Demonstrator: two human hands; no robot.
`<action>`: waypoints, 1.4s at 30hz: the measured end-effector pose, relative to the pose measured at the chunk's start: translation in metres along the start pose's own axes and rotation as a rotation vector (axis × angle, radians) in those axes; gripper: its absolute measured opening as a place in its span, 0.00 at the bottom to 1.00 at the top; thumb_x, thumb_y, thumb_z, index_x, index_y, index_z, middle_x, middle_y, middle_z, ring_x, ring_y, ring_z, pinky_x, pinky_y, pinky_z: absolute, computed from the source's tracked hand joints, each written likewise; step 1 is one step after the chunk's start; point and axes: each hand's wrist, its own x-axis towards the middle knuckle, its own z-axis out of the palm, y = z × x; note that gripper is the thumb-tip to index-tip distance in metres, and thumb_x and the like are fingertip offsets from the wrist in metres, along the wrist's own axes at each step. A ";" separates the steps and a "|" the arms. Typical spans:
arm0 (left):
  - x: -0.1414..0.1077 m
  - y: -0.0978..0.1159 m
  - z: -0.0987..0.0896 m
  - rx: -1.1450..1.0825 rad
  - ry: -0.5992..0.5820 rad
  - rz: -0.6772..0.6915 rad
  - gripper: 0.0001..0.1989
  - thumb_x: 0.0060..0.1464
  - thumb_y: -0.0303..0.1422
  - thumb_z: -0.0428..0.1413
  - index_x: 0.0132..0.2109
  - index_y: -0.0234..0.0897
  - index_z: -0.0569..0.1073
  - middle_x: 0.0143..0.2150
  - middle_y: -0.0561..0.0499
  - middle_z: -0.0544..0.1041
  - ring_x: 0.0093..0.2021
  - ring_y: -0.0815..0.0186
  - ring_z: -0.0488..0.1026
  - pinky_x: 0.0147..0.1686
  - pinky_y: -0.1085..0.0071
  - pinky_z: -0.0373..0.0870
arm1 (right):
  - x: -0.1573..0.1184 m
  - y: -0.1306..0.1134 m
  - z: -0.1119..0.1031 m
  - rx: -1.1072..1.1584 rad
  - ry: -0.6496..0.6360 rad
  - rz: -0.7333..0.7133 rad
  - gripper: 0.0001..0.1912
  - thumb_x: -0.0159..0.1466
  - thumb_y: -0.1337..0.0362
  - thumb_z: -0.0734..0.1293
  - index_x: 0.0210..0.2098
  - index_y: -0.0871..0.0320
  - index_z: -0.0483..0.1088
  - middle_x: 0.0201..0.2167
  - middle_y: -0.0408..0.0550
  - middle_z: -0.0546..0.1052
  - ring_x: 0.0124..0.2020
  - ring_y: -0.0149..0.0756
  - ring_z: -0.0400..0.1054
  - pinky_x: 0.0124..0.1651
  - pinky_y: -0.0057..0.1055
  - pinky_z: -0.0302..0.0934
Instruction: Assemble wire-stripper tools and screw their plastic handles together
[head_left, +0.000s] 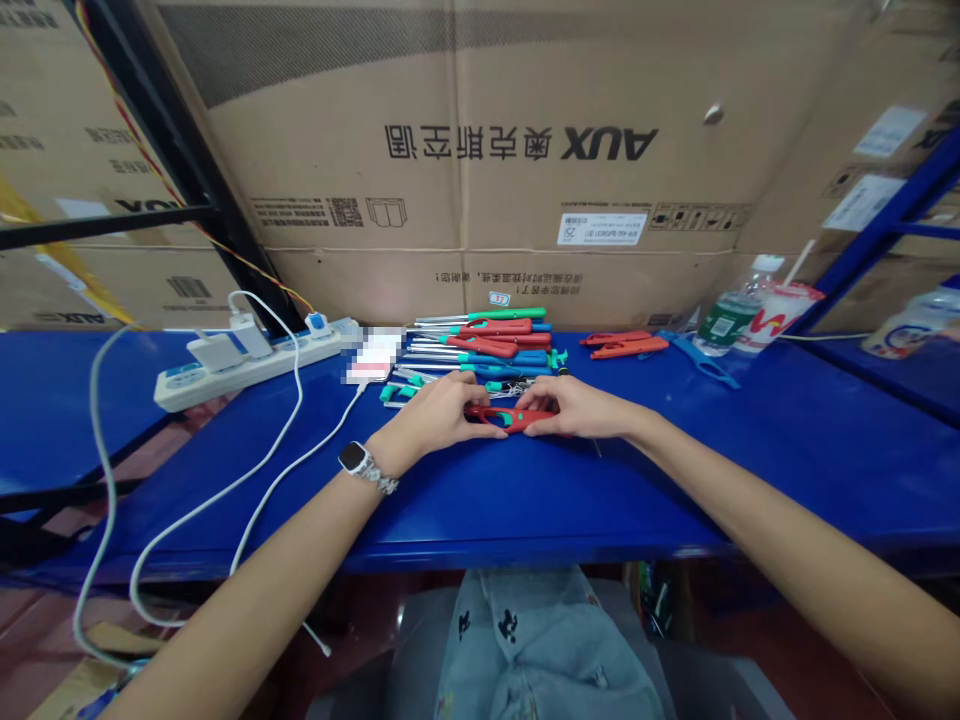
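Observation:
Just above the blue tabletop, a red long-nosed lighter (514,419) with a green trigger lies lengthwise between my two hands. My left hand (450,412) has its fingers and thumb closed on the left end. On the right end, my right hand (576,406) pinches the body between thumb and fingers. Parts of the lighter are covered by my fingers. Right behind it are small metal and green parts (510,387), too small to make out singly. Beyond those lies a stack of red, blue and green lighters (495,328), their metal tubes pointing left.
To the right are red-orange handle shells (626,345), a blue shell (705,360), a water bottle (726,310) and a cup with a straw (780,315). A white power strip (255,365), cables and a phone (379,352) lie left. A cardboard wall (495,220) stands behind.

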 end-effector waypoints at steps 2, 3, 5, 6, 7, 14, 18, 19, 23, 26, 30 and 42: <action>0.001 -0.001 0.001 -0.033 -0.006 0.001 0.22 0.54 0.53 0.66 0.38 0.37 0.78 0.38 0.47 0.72 0.38 0.59 0.71 0.34 0.67 0.64 | 0.001 -0.005 -0.002 0.018 -0.052 0.054 0.21 0.60 0.61 0.74 0.50 0.62 0.75 0.42 0.53 0.79 0.41 0.42 0.74 0.42 0.36 0.67; 0.001 -0.001 0.002 -0.049 -0.007 0.002 0.22 0.53 0.52 0.67 0.37 0.37 0.77 0.38 0.48 0.72 0.38 0.60 0.71 0.34 0.67 0.63 | 0.001 -0.008 -0.002 -0.004 -0.072 0.069 0.21 0.59 0.62 0.74 0.50 0.62 0.74 0.41 0.53 0.79 0.39 0.42 0.73 0.40 0.36 0.66; 0.001 -0.001 0.003 -0.074 -0.007 -0.002 0.21 0.52 0.51 0.68 0.35 0.37 0.76 0.37 0.49 0.72 0.37 0.60 0.71 0.33 0.68 0.63 | 0.003 -0.015 -0.002 -0.112 -0.089 0.080 0.22 0.58 0.63 0.73 0.51 0.61 0.72 0.39 0.52 0.78 0.36 0.41 0.72 0.37 0.35 0.64; 0.001 -0.001 0.003 -0.081 -0.005 -0.005 0.21 0.52 0.51 0.68 0.34 0.37 0.75 0.37 0.49 0.72 0.36 0.61 0.70 0.33 0.68 0.62 | 0.004 -0.018 -0.001 -0.179 -0.086 0.085 0.21 0.58 0.62 0.73 0.50 0.60 0.72 0.38 0.52 0.78 0.35 0.41 0.71 0.36 0.35 0.62; 0.000 0.000 0.003 -0.085 -0.003 -0.009 0.21 0.52 0.51 0.67 0.34 0.37 0.75 0.37 0.49 0.72 0.36 0.61 0.70 0.33 0.68 0.62 | 0.006 -0.022 0.001 -0.236 -0.084 0.093 0.19 0.59 0.61 0.72 0.49 0.59 0.71 0.38 0.52 0.78 0.35 0.42 0.71 0.36 0.34 0.61; -0.001 0.001 0.003 -0.072 0.027 0.020 0.21 0.53 0.51 0.67 0.33 0.37 0.74 0.36 0.49 0.73 0.37 0.60 0.70 0.33 0.68 0.61 | 0.012 -0.033 0.022 -0.498 0.024 0.068 0.19 0.73 0.51 0.59 0.38 0.57 0.74 0.35 0.56 0.80 0.36 0.46 0.73 0.36 0.36 0.57; -0.002 0.004 0.002 -0.009 0.019 0.044 0.22 0.53 0.52 0.66 0.35 0.37 0.75 0.36 0.49 0.74 0.37 0.58 0.71 0.35 0.66 0.63 | 0.009 -0.027 0.027 -0.500 0.087 0.049 0.19 0.74 0.51 0.58 0.35 0.55 0.73 0.33 0.52 0.80 0.34 0.44 0.73 0.34 0.33 0.55; -0.002 0.005 0.002 0.006 0.034 0.053 0.22 0.53 0.53 0.66 0.36 0.37 0.76 0.37 0.48 0.75 0.39 0.57 0.72 0.37 0.65 0.65 | 0.008 -0.025 0.027 -0.484 0.101 0.053 0.19 0.74 0.51 0.59 0.35 0.55 0.73 0.34 0.51 0.80 0.35 0.43 0.73 0.33 0.33 0.54; -0.003 0.003 -0.003 -0.004 0.312 0.097 0.21 0.55 0.52 0.64 0.40 0.38 0.75 0.41 0.47 0.77 0.42 0.57 0.73 0.44 0.62 0.67 | 0.006 -0.022 0.026 -0.388 0.143 0.090 0.19 0.74 0.50 0.58 0.34 0.54 0.69 0.35 0.49 0.79 0.36 0.41 0.72 0.32 0.31 0.50; -0.003 0.002 -0.008 -0.092 0.620 0.007 0.22 0.64 0.45 0.55 0.25 0.38 0.67 0.24 0.53 0.70 0.27 0.65 0.67 0.32 0.68 0.63 | 0.005 -0.021 0.028 -0.277 0.198 0.122 0.22 0.74 0.48 0.57 0.31 0.54 0.66 0.33 0.46 0.77 0.34 0.38 0.69 0.32 0.31 0.49; -0.002 0.003 -0.008 -0.309 0.575 -0.261 0.33 0.67 0.46 0.49 0.14 0.39 0.62 0.12 0.55 0.60 0.16 0.71 0.56 0.21 0.70 0.53 | 0.007 -0.020 0.033 -0.087 0.308 0.165 0.24 0.73 0.46 0.57 0.27 0.55 0.63 0.27 0.43 0.73 0.29 0.35 0.64 0.32 0.31 0.48; 0.021 0.029 0.028 -1.146 0.484 -0.399 0.27 0.51 0.57 0.61 0.33 0.34 0.80 0.32 0.45 0.82 0.34 0.60 0.79 0.38 0.66 0.75 | 0.025 -0.025 0.067 0.306 0.540 -0.058 0.20 0.71 0.48 0.57 0.28 0.54 0.60 0.24 0.41 0.68 0.27 0.33 0.60 0.31 0.31 0.51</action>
